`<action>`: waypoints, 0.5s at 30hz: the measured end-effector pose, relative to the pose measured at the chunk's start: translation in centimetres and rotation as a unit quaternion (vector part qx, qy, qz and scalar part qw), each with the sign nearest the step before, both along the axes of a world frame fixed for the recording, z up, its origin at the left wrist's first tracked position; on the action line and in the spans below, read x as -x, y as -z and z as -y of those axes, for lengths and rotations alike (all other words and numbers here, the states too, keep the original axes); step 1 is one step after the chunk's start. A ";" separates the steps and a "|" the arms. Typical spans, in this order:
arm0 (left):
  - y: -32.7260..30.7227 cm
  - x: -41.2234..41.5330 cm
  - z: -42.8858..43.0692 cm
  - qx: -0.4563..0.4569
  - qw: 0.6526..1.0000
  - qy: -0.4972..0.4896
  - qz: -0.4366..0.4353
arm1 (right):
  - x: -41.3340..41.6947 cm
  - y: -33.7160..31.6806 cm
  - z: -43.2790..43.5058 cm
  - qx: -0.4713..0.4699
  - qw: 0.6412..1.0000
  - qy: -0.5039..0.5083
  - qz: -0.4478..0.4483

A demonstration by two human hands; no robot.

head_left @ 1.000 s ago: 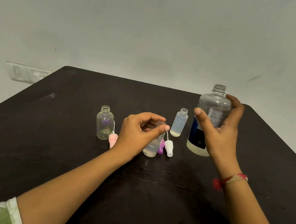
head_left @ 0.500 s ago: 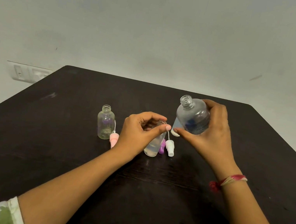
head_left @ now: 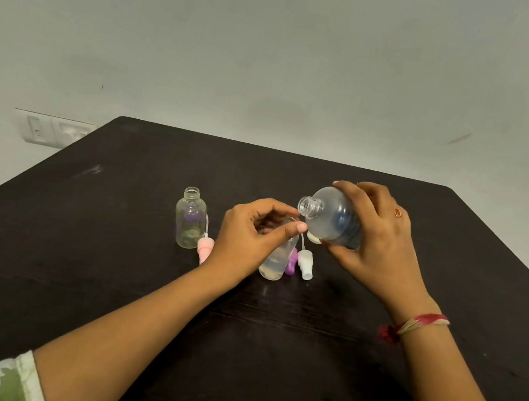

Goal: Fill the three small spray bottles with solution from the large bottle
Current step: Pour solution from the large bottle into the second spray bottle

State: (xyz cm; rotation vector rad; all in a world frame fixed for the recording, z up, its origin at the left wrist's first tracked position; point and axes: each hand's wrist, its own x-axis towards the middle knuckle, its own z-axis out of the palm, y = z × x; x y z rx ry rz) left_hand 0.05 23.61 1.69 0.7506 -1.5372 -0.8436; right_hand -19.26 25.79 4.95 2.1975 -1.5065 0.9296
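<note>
The right hand grasps the large bottle around its body, fingers over the top and thumb beneath, and holds it above the table. The bottle is tipped far over. Its open mouth points left and sits just beside the left hand's fingertips. Whether any solution is running out cannot be told.

The left hand curls around the middle bottle, thumb and fingers closed on its upper part, so its neck is mostly hidden. This bottle stands on the table, leaning slightly, with clear liquid in its lower part.

The left bottle stands upright and uncapped, apart from both hands, and looks nearly empty. A pink cap with its dip tube lies touching its right side. A purple cap and a white cap lie side by side just right of the middle bottle. Of the third bottle only a pale bit of the base shows below the large bottle; the rest is hidden.

A ring sits on a right finger, and a red thread band circles that wrist. A pale green-patterned sleeve covers the left upper arm. A switch plate is on the wall behind the table's far left corner.
</note>
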 end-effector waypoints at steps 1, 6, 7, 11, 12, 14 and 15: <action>0.0 0.0 0.0 0.003 1.000 -0.001 0.000 | 0.0 0.0 0.0 0.001 1.000 0.003 -0.004; -0.1 0.0 -0.1 0.016 1.000 -0.004 0.002 | 0.0 -0.1 -0.1 0.017 1.000 0.012 -0.021; -0.1 0.0 -0.1 0.017 1.000 -0.005 0.002 | 0.0 -0.1 -0.1 0.026 0.999 0.014 -0.027; -0.1 0.0 -0.1 0.022 1.000 -0.004 0.004 | 0.0 -0.2 -0.1 0.051 0.997 0.025 -0.047; -0.1 0.0 -0.1 0.024 1.000 -0.004 0.005 | 0.0 -0.2 -0.1 0.055 0.997 0.028 -0.051; -0.1 0.0 -0.2 0.031 0.999 -0.005 0.008 | 0.0 -0.1 0.0 0.058 0.996 0.032 -0.057; -0.1 0.0 -0.2 0.033 0.999 -0.006 0.009 | 0.0 -0.1 0.0 0.060 0.996 0.033 -0.060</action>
